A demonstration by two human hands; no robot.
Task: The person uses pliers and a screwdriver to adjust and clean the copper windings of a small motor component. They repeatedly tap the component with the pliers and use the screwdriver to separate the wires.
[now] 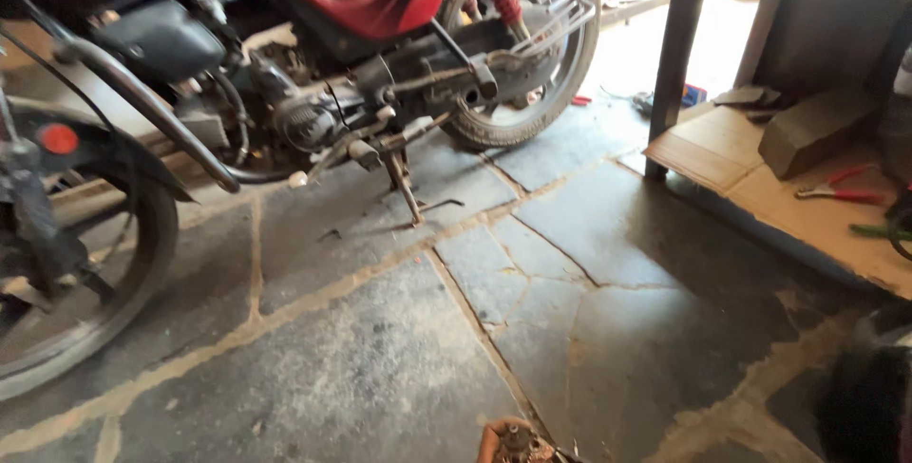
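Peeking in at the bottom edge — fingers [496, 436] curled around a small metal part [518, 444].

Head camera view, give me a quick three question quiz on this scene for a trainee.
1. True or false: the red motorcycle is propped on its centre stand.
2. Which tool lies on the cardboard sheet at right? A) hammer B) red-handled pliers C) saw
3. What is the floor made of?

Key: 1 true. 2 B. 3 cracked stone slabs with pale joints.
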